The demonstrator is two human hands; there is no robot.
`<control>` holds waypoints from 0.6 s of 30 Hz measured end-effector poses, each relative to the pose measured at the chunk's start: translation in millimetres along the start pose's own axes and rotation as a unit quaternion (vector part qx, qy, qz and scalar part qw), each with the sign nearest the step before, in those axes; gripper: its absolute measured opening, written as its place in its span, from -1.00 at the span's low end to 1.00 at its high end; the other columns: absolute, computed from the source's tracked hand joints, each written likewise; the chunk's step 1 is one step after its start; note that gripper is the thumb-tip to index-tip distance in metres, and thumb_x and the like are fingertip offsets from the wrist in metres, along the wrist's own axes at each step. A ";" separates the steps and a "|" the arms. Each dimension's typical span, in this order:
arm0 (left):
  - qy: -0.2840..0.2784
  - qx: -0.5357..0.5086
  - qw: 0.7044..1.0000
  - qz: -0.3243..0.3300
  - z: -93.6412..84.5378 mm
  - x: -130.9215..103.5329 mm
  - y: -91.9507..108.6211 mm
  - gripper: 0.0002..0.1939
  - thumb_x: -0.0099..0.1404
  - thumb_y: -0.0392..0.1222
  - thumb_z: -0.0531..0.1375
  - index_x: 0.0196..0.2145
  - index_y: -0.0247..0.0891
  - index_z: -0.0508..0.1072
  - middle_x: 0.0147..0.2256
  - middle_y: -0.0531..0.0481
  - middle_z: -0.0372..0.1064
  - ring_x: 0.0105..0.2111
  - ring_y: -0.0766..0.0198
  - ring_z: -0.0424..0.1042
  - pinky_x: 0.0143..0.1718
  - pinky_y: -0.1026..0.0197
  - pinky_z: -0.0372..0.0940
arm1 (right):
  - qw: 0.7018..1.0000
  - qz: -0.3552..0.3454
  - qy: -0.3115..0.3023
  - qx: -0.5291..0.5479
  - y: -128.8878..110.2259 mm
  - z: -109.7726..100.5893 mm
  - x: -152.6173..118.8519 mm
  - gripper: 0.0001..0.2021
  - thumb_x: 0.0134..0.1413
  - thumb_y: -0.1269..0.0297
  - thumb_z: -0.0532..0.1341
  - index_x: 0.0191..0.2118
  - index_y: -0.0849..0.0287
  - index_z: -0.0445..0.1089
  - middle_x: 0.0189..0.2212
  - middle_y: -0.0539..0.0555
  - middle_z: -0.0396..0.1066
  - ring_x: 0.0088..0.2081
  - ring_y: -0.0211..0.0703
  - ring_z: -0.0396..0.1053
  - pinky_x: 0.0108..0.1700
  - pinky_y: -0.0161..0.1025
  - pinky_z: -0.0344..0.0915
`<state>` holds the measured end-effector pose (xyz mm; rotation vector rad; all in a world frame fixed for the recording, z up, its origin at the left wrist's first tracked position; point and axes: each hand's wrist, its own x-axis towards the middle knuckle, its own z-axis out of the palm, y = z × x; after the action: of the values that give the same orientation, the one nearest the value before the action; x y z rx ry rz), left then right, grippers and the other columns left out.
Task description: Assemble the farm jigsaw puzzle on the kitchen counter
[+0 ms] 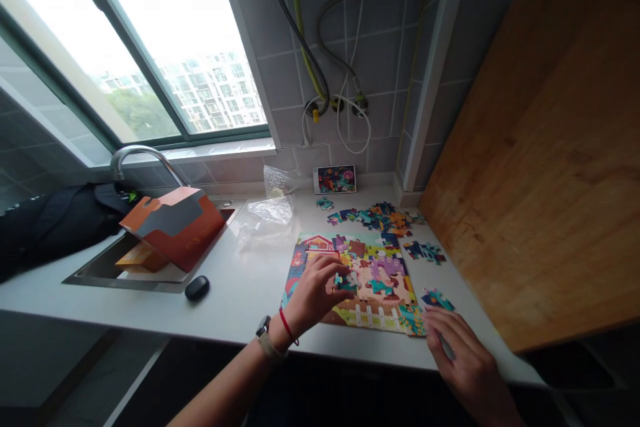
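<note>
My left hand (317,287), wearing a watch and a red cord, reaches over a colourful farm-scene jigsaw puzzle (370,315). Thumb and fingers close on a teal jigsaw piece (346,281) above the picture's middle. At the lower right corner of the puzzle my right hand (463,353) rests on the counter, fingers stretched out and thumb apart. No piece shows in it. Just beyond its fingertips lies a small group of pieces (439,299). Part of the puzzle's left side is hidden by my left hand.
A heap of loose pieces (380,217) and another cluster (425,252) lie behind and right. A picture card (335,179) leans on the wall. Clear plastic bags (267,220), a black mouse-like object (197,288), and an orange box (183,227) over the sink are leftward. A wooden board (540,167) stands right.
</note>
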<state>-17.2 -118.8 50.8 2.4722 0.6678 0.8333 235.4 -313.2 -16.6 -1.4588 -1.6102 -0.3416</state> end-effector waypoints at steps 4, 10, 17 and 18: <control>-0.043 0.047 0.998 -0.024 2.0 -8.2 -3.3 -0.63 0.17 -0.14 0.53 -0.10 -0.17 0.57 -0.08 -0.08 0.53 -0.06 0.03 0.46 -0.01 -0.01 0.42 | 1.000 0.004 -0.008 0.007 -2.7 -0.2 1.8 -0.84 0.38 0.34 0.18 -0.07 0.10 0.52 -0.20 0.13 0.60 -0.12 0.05 0.61 -0.05 0.01 0.61; -0.102 0.071 0.991 -0.050 18.0 -22.4 1.0 -0.66 0.25 -0.22 0.46 -0.04 -0.15 0.53 -0.10 -0.08 0.50 -0.05 0.01 0.48 -0.02 0.00 0.42 | 1.000 0.029 -0.012 0.003 -8.4 -2.8 6.6 -0.82 0.36 0.41 0.18 -0.09 0.08 0.53 -0.23 0.13 0.59 -0.12 0.05 0.60 -0.07 0.02 0.62; -0.192 0.097 0.976 -0.029 6.1 -6.2 7.4 -0.71 0.33 -0.21 0.36 0.00 -0.18 0.54 -0.07 -0.08 0.47 -0.09 -0.01 0.53 -0.11 0.06 0.45 | 1.000 0.014 -0.022 -0.003 -10.8 -5.1 8.8 -0.83 0.36 0.45 0.17 -0.10 0.13 0.50 -0.23 0.14 0.58 -0.10 0.01 0.57 -0.03 -0.01 0.59; -0.202 0.097 0.974 -0.023 2.3 0.4 6.9 -0.72 0.34 -0.17 0.36 0.00 -0.17 0.54 -0.07 -0.08 0.49 -0.10 0.01 0.54 -0.12 0.08 0.45 | 1.000 0.012 -0.023 -0.004 -10.6 -5.0 8.6 -0.84 0.37 0.45 0.17 -0.10 0.14 0.49 -0.23 0.14 0.57 -0.09 0.00 0.57 -0.03 -0.02 0.59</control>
<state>-13.4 -124.6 53.0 2.6729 0.6772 0.2392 229.0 -314.0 -3.7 -1.5002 -1.6274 -0.3029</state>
